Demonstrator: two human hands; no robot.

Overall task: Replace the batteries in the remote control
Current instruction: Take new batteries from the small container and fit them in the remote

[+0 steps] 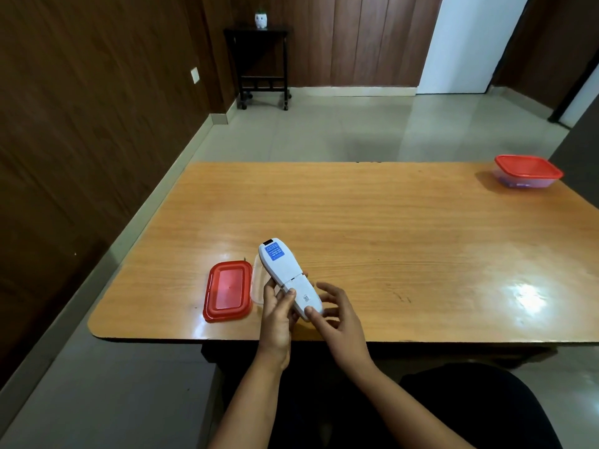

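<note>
Near table [356, 205] edge, left hand [278, 314] grasps remote [287, 275]; right hand [337, 314] loose, thumb touching it

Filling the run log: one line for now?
left hand holds remote back-up | right hand thumb on battery cover, closed | red lid beside

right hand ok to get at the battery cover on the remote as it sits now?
Probably yes. The left hand holds the remote back side up, so the battery cover faces the camera unobstructed. The right hand is open, with its thumb already at the cover's lower end.
</note>
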